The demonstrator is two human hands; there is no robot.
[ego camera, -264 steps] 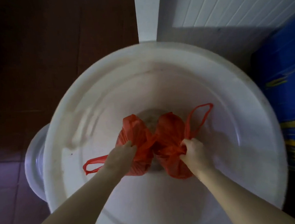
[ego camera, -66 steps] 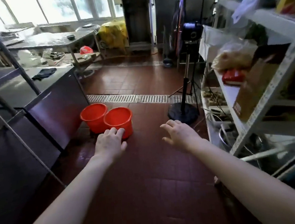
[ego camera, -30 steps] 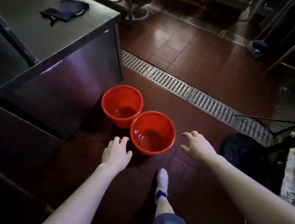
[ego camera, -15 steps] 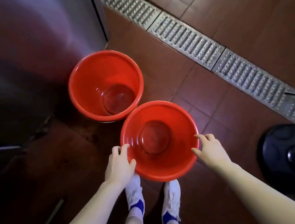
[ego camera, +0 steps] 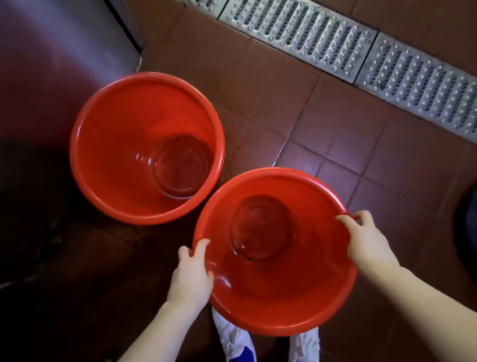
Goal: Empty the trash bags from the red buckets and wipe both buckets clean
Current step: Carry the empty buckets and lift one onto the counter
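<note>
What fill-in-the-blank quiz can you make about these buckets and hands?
The far bucket and the near bucket are both coloured ____.
The left hand and right hand grip the near bucket by its ____.
The shoes under it are white and ____.
The metal grate lies in the tiled ____.
Missing words: red; rim; blue; floor.

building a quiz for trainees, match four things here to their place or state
1 nearer bucket
2 farther bucket
3 drain grate
4 shoes

A grey metal, crossing the floor top right
B white and blue
C rim gripped by left hand and right hand
D beside the steel cabinet, untouched

Pairs: 1-C; 2-D; 3-A; 4-B
</note>
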